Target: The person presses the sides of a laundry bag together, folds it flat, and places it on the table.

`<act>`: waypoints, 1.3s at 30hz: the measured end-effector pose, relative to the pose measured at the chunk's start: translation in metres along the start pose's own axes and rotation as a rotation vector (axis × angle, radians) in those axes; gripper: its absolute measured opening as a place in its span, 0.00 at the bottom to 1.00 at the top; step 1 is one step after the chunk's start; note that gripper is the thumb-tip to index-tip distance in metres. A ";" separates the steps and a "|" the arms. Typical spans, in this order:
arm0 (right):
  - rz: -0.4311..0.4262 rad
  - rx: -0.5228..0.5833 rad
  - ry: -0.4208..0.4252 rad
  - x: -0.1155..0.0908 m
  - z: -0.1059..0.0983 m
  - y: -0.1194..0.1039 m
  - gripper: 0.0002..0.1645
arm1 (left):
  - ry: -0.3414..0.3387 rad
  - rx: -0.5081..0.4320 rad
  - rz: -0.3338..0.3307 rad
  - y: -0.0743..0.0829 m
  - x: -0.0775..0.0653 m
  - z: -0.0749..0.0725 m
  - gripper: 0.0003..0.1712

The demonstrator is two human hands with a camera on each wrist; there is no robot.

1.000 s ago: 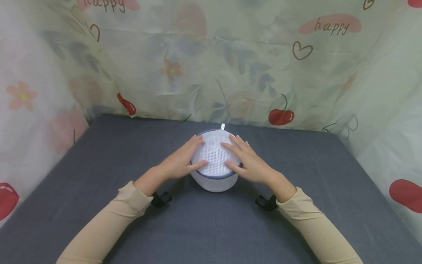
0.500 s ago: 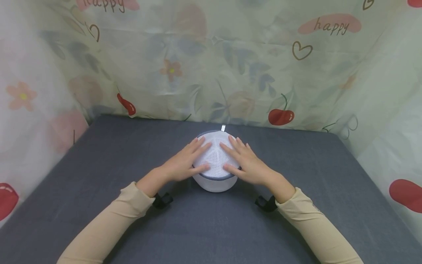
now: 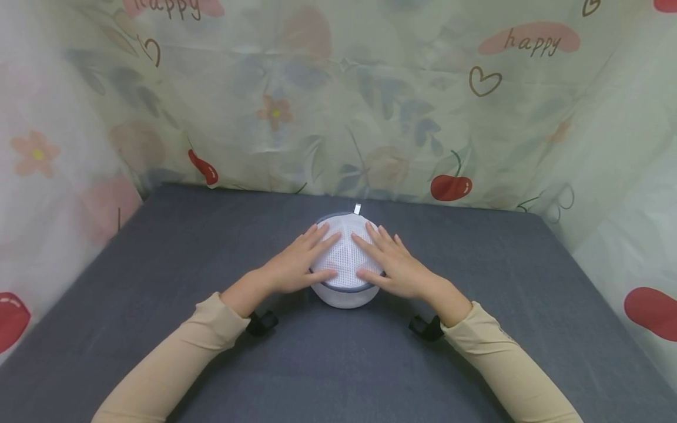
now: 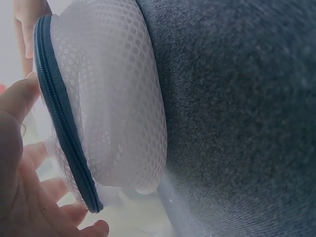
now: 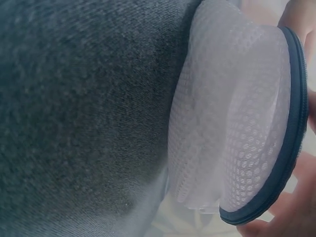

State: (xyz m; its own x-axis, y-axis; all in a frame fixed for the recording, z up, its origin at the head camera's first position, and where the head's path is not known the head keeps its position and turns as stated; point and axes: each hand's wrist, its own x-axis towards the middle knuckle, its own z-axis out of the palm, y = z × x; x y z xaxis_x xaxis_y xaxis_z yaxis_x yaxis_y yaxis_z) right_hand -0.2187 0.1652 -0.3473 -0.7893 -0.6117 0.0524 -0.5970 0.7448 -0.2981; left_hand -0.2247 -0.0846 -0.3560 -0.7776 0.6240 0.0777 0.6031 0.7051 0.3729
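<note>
A round white mesh laundry bag (image 3: 346, 258) with a dark blue zipper rim stands at the middle of the table. Its side wall (image 4: 116, 89) looks creased and bulged in the left wrist view. My left hand (image 3: 296, 261) lies over the left part of its top, fingers spread and fairly straight. Over the right part rests my right hand (image 3: 399, 264), its fingers also spread. Both thumbs lie on the mesh near the front rim. In the right wrist view the zipper (image 5: 291, 133) runs along the top edge of the bag (image 5: 232, 113). Neither hand grips it.
Dark grey cloth (image 3: 338, 370) covers the table. A patterned curtain (image 3: 328, 106) hangs behind and along both sides. A small white tag (image 3: 357, 208) sticks up at the bag's far edge. Black straps (image 3: 261, 323) sit at the wrists.
The bag's top has sunk lower, and less of its side wall shows in the head view. Both hands moved down slightly with it; my left hand slid a little inward.
</note>
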 end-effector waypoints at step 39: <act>0.069 -0.016 -0.140 0.000 0.011 0.002 0.45 | -0.099 -0.013 -0.052 0.001 0.000 0.014 0.42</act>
State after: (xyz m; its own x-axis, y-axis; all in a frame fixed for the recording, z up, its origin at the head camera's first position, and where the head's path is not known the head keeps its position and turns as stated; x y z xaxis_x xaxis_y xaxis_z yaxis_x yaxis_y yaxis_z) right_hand -0.2186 0.1635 -0.3582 -0.8013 -0.5895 -0.1018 -0.5452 0.7897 -0.2813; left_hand -0.2220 -0.0794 -0.3682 -0.7860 0.6173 -0.0333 0.5596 0.7334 0.3860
